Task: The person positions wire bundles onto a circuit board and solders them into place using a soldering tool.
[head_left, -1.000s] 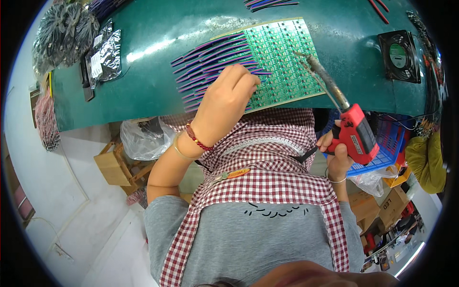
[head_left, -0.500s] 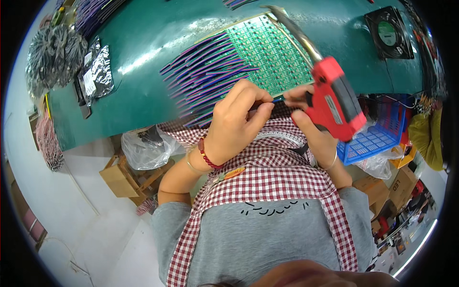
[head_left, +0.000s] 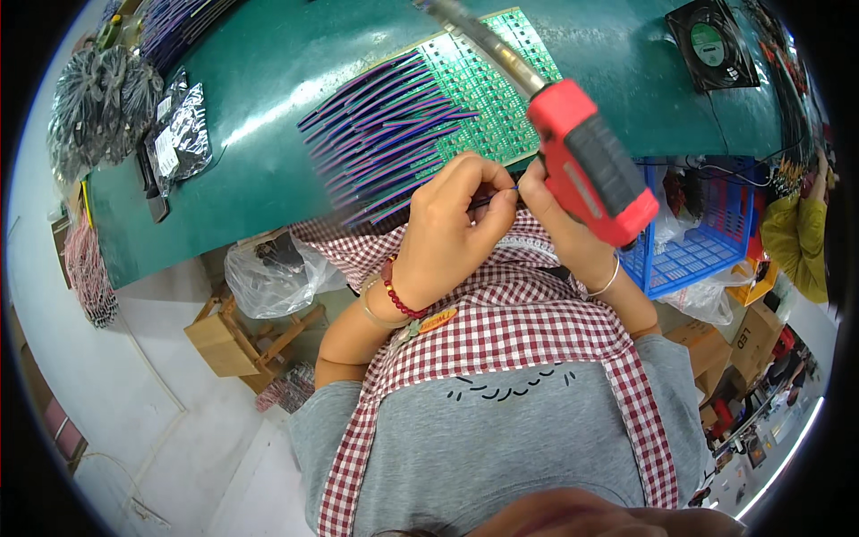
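Observation:
My left hand (head_left: 452,233) is closed in a pinch at the table's near edge, gripping a thin wire (head_left: 516,187) whose bluish end just shows at the fingertips. Opposite it, my right hand (head_left: 564,224) is wrapped round a red and black soldering gun (head_left: 595,161). The gun's metal barrel slants up and left over the board, its far end blurred. Beneath the barrel lies a green panel of small circuit boards (head_left: 488,116). Rows of purple, blue and black wires (head_left: 385,130) cover its left side and reach past it toward my left hand.
A black fan (head_left: 711,45) stands at the right of the green table (head_left: 259,179). Silver bags (head_left: 179,143) and bundled cables (head_left: 103,107) lie at the left. Below the table are a blue crate (head_left: 689,255), a plastic bag (head_left: 273,277) and a cardboard box (head_left: 224,340).
The soldering gun has shifted left and a little up with my right hand, whose fingers are now nearer my left fingertips. My left hand has barely moved.

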Demonstrator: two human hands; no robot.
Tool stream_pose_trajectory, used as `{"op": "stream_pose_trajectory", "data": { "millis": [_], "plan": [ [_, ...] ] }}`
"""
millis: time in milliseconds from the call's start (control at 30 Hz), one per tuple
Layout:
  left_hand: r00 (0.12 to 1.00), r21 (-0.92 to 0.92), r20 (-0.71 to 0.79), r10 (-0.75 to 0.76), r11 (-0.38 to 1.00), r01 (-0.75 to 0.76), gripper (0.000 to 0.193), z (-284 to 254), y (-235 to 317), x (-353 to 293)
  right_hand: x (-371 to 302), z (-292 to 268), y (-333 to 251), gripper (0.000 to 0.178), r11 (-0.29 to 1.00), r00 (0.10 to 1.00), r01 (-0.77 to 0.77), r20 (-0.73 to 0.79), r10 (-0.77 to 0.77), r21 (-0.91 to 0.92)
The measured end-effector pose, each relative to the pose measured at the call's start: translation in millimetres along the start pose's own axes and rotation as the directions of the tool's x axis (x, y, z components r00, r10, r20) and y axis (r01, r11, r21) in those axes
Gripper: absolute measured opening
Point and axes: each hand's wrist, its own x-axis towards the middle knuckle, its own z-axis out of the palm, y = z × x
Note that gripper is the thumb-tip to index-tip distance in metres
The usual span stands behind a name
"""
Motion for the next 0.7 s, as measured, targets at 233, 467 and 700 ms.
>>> {"op": "stream_pose_trajectory", "data": {
  "millis": [233, 467, 700],
  "plan": [
    [0.946, -0.335, -0.036, -0.322, 0.896, 0.292, 0.005, 4.6, -0.8, -9.2, -2.3, 2.8, 4.4, 0.043, 0.929, 0.982, -0.111, -0.107, 0.158, 0.353],
    [0.96, -0.329, -0.057, -0.274, 0.913, 0.241, 0.005, 9.7, -7.2, -12.3, -5.4, 5.8, -3.8, 0.025, 0.938, 0.989, -0.138, 0.087, 0.116, 0.317],
    [0.988, 0.123, -0.137, 0.069, 0.991, -0.053, 0.012, 11.6, -0.8, -9.3, -10.6, 11.1, 8.2, 0.018, 0.998, 0.999, -0.022, -0.043, 0.024, 0.054]
  ]
}}
